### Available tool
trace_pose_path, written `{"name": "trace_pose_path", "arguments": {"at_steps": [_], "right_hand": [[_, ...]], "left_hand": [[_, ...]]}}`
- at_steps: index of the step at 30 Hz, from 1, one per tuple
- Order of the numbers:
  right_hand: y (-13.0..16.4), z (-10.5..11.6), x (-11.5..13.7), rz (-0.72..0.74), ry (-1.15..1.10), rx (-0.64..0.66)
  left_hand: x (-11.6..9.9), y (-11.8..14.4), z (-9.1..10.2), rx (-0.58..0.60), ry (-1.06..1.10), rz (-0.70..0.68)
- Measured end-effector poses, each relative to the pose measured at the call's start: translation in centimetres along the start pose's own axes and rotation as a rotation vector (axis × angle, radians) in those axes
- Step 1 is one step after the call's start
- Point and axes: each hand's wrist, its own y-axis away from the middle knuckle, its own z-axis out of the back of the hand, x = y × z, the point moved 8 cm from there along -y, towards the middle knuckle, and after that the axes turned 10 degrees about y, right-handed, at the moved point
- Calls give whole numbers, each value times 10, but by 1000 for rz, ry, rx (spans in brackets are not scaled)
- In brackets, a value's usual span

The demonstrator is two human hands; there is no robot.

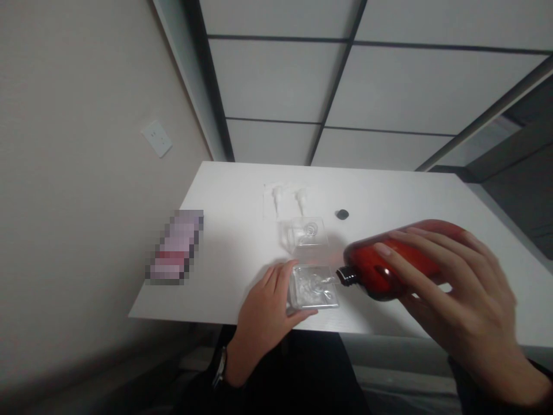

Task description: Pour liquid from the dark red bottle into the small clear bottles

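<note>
The right hand [458, 300] wraps a red bottle [389, 262], fingers spread over its top side and thumb beneath, a closed grip that holds it tipped nearly flat above the bench [233, 242]. The bottle's dark open neck [347, 276] points toward 9 o'clock, just beside the upper right corner of a clear container [311, 286]. The left hand [263, 314] cups that container from 8 o'clock, fingers curled against its left edge and thumb at its near side, a loose half-closed grip. A second clear container [303, 233] lies at 12 o'clock from the first, two white pumps [288, 199] beyond it, a small black cap [342, 215] at 1 o'clock.
</note>
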Motion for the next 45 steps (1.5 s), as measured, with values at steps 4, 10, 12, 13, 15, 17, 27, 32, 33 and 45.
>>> {"name": "trace_pose_path", "arguments": {"at_steps": [4,10,12,13,15,17,27,32,33,45], "right_hand": [[0,0,-1,-21,8,1],[1,-1,0,11,13,20],[2,-1,-2,11,17,27],[3,-1,-3,16,20,32],[4,-2,-4,40,27,40],[5,-2,-3,61,34,42],[-1,0,-1,7,-3,9],[-2,-2,4,24,-15,37],[-3,-2,5,29,-17,40],[26,-29,-9,-358,-395,52]], "left_hand": [[-1,0,0,-6,-4,-14],[-2,0,0,-3,-1,0],[-2,0,1,2,4,2],[-3,-1,1,5,5,1],[-4,-1,2,8,3,-3],[-5,-1,2,6,-4,-11],[-5,0,0,-1,-26,-40],[-4,0,0,-8,-24,-50],[-4,0,0,-10,-18,-45],[3,1,5,-42,-11,-35]]}}
